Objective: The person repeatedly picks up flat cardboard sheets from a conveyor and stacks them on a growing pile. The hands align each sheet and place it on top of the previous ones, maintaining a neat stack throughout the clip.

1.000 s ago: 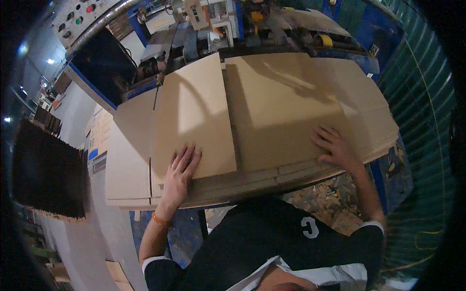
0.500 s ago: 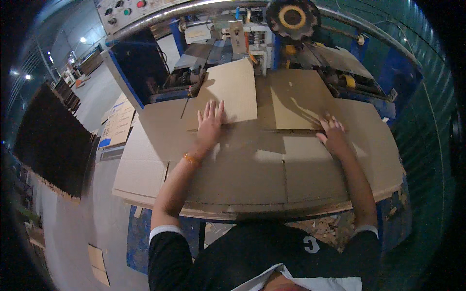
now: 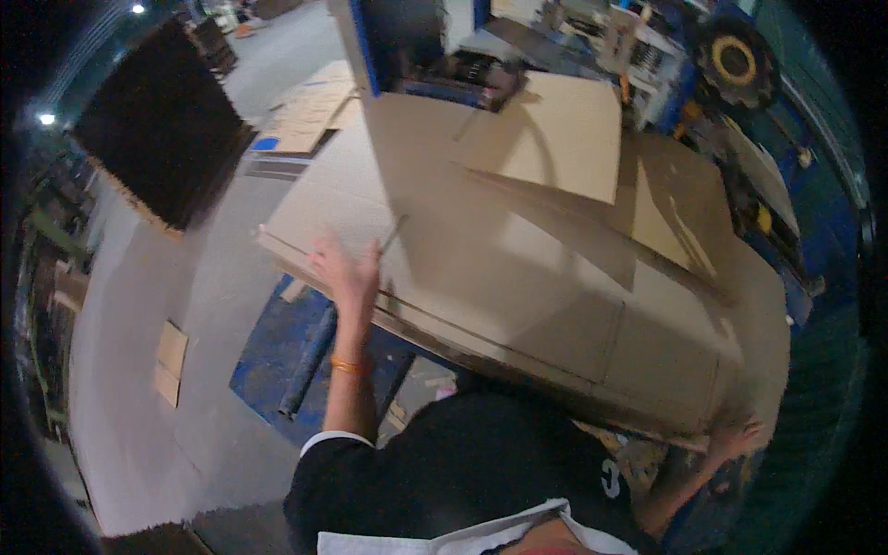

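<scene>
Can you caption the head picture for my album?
Left hand and right hand at the near edge of a cardboard stack.

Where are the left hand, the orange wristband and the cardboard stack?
Left hand [image 3: 350, 275]: head view, middle of the hand.
Orange wristband [image 3: 347, 366]: head view, middle of its visible band.
Cardboard stack [image 3: 527, 291]: head view, top face.

This looks like a factory workshop for cardboard. A blue-framed machine with a large black wheel stands behind a broad pile of cardboard sheets. A tall dark stack and loose cardboard pieces occupy the wide grey floor, under bright lamps.
</scene>
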The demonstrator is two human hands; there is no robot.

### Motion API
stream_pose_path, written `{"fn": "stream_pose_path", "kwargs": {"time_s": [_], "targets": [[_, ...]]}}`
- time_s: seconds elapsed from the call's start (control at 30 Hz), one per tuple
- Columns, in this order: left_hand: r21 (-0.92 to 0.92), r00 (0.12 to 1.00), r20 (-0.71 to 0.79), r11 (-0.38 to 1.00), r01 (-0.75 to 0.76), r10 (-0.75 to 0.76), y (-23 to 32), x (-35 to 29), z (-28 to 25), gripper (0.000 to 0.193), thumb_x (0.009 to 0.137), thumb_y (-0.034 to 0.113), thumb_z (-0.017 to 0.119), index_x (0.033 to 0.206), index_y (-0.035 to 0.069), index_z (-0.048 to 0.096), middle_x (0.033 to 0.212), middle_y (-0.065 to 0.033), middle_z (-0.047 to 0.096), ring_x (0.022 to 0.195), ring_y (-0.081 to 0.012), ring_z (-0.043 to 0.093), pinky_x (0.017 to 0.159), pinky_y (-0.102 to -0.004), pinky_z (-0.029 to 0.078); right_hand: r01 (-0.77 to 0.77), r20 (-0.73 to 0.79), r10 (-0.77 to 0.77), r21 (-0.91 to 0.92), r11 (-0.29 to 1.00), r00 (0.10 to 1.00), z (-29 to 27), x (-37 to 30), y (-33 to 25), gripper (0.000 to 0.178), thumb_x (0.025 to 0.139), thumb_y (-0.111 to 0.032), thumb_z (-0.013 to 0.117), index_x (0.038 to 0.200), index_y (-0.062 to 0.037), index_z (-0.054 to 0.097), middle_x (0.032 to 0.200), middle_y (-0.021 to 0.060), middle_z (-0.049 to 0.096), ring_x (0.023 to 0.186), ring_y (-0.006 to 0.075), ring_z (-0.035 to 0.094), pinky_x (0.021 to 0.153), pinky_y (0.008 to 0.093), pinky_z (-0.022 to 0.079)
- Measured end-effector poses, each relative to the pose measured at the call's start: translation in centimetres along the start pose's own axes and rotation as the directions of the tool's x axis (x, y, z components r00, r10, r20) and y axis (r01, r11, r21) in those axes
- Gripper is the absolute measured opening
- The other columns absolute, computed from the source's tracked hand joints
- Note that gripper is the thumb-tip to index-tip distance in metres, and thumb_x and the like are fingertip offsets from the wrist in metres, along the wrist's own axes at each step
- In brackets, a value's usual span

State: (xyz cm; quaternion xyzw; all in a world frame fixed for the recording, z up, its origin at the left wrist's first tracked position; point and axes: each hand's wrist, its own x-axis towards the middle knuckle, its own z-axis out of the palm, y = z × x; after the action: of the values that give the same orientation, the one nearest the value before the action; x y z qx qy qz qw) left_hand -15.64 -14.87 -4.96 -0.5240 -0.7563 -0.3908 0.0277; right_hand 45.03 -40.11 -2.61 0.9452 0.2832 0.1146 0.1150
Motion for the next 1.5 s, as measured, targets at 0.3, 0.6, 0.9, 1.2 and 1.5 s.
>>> {"fn": "stream_pose_path", "kwargs": {"time_s": [0.3, 0.6, 0.9, 1.2, 1.5], "targets": [[-0.760, 0.940, -0.140, 0.642, 0.099, -0.311, 2.5, 1.0, -2.5, 0.057, 0.083, 0.014, 0.056, 0.132, -0.004, 0.033, 0.137, -0.0199, 0.034, 0.131, -0.0307, 0.026, 0.107, -0.0414, 0.019, 0.724, -0.384, -0.635, 0.153, 0.672, 0.670, -7.6, 8.3, -21.1, 0.069, 0.085, -0.033, 0.055, 0.141, -0.0108, 0.023, 0.148, 0.0140, 0.014, 0.137, 0.0333, 0.007, 0.109, 0.0497, 0.009], [-0.974, 0.923, -0.080, 0.227, 0.008, -0.376, 2.6, 1.4, -4.6, 0.057, 0.083, 0.004, 0.050, 0.134, -0.005, 0.027, 0.142, -0.0201, 0.024, 0.135, -0.0303, 0.017, 0.110, -0.0382, 0.015, 0.698, -0.468, -0.577, 0.128, 0.705, 0.669, -8.6, 9.1, -19.6, 0.070, 0.084, -0.039, 0.054, 0.141, -0.0118, 0.023, 0.145, 0.0133, 0.024, 0.133, 0.0339, 0.021, 0.108, 0.0476, 0.016], [-0.988, 0.962, -0.150, 0.072, -0.137, -0.227, 3.3, 4.9, -6.6, 0.057, 0.083, 0.011, 0.054, 0.133, -0.001, 0.029, 0.133, -0.0172, 0.036, 0.122, -0.0234, 0.037, 0.102, -0.0355, 0.030, -0.694, -0.121, 0.729, 0.233, 0.681, 0.674, 0.2, 1.9, 7.1, 0.071, 0.083, -0.044, 0.055, 0.135, -0.0016, 0.031, 0.132, 0.0167, 0.042, 0.114, 0.0337, 0.046, 0.097, 0.0390, 0.037], [-0.869, 0.846, 0.494, -0.114, 0.481, -0.201, -4.5, 12.2, -2.0, 0.031, 0.087, 0.016, 0.053, 0.112, -0.002, 0.051, 0.107, -0.0111, 0.056, 0.102, -0.0235, 0.052, 0.093, -0.0374, 0.041, 0.118, 0.109, 0.324, 0.785, -0.607, 0.940, 3.1, 9.2, 7.9, 0.046, 0.085, -0.016, 0.059, 0.124, 0.0019, 0.043, 0.120, 0.0091, 0.050, 0.107, 0.0232, 0.048, 0.090, 0.0366, 0.041], [-0.681, 0.923, 0.383, 0.686, 0.254, 0.038, -0.3, 0.8, -6.9, 0.036, 0.084, 0.004, 0.051, 0.119, -0.005, 0.046, 0.114, -0.0123, 0.055, 0.106, -0.0234, 0.051, 0.092, -0.0349, 0.040, 0.207, -0.260, 0.073, 0.885, 0.418, 0.963, -8.4, -12.7, -1.9, 0.043, 0.084, -0.020, 0.057, 0.122, -0.0008, 0.048, 0.125, 0.0116, 0.051, 0.112, 0.0223, 0.048, 0.097, 0.0356, 0.036]]}}
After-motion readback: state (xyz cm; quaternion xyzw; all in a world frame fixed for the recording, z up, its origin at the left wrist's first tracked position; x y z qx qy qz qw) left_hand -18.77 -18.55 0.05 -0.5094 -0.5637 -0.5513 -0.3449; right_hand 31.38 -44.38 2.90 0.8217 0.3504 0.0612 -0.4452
